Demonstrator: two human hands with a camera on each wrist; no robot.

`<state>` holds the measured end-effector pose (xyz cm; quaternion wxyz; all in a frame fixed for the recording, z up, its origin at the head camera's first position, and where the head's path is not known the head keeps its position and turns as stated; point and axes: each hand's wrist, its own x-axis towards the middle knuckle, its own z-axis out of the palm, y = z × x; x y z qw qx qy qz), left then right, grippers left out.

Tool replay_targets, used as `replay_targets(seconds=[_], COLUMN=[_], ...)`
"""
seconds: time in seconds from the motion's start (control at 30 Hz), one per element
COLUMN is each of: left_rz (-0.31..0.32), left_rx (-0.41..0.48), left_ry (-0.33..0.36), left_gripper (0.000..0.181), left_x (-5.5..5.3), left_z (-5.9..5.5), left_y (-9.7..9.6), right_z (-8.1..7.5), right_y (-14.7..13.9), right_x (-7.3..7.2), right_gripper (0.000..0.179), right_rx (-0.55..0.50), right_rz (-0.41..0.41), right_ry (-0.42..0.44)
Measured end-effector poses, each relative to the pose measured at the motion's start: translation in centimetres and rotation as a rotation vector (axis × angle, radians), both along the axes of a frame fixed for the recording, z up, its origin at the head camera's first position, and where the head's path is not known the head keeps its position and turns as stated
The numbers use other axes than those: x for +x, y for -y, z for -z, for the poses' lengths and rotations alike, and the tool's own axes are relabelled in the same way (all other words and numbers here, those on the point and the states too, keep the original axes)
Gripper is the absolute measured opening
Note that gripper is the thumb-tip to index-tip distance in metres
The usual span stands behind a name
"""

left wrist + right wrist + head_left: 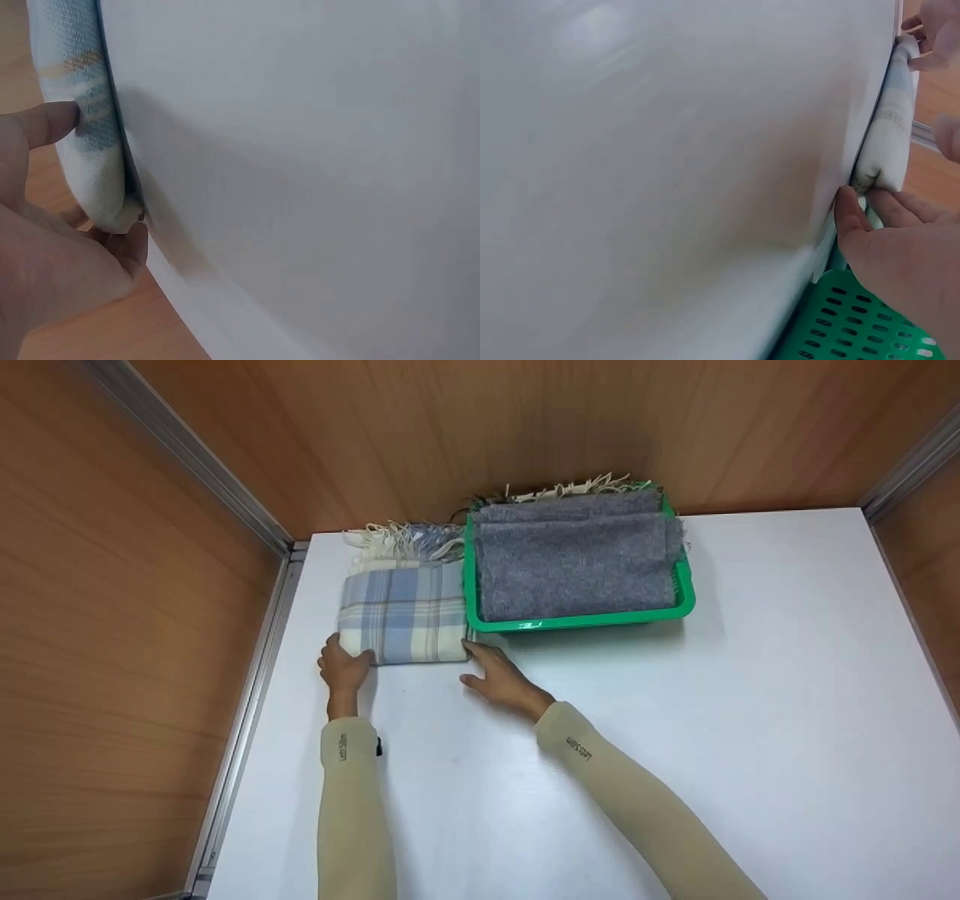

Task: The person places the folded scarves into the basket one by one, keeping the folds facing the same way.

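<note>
A folded plaid scarf [405, 611] in blue, cream and grey lies flat on the white table, its fringe toward the back wall. My left hand [344, 666] holds its front left corner. In the left wrist view the thumb [54, 122] presses the rounded front fold, and the other fingers curl round the scarf's [94, 161] side. At the front right corner, my right hand [504, 679] touches the scarf with its fingertips, thumb spread away in the head view. The right wrist view shows those fingers [892, 208] against the scarf's [885, 150] end.
Right beside the scarf stands a green plastic basket [577, 624] with slotted walls. Folded dark grey cloth [577, 566] fills it, with pale fringe [585, 489] showing at the back. Wooden panels [420, 435] with metal rails [247, 697] enclose the table [787, 660].
</note>
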<state>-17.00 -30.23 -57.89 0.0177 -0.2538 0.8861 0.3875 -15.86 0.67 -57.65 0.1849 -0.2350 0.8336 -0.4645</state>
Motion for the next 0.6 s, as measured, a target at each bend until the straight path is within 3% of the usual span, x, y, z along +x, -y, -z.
replay_targets(seconds=[0.3, 0.5, 0.6], left_rz=[0.007, 0.044, 0.048], left_rx=[0.063, 0.079, 0.104], left_ry=[0.094, 0.138, 0.144], left_gripper=[0.07, 0.042, 0.039], left_x=[1.5, 2.7, 3.2], left_z=[-1.4, -2.0, -2.0], left_y=[0.5, 1.3, 1.7], right_z=[0.2, -0.1, -0.3], right_y=[-0.3, -0.3, -0.1], right_x=[0.7, 1.2, 1.5], right_gripper=[0.051, 0.057, 0.059], right_rx=[-0.105, -0.124, -0.138], right_rz=[0.118, 0.23, 0.281], right_ry=[0.04, 0.063, 0.076])
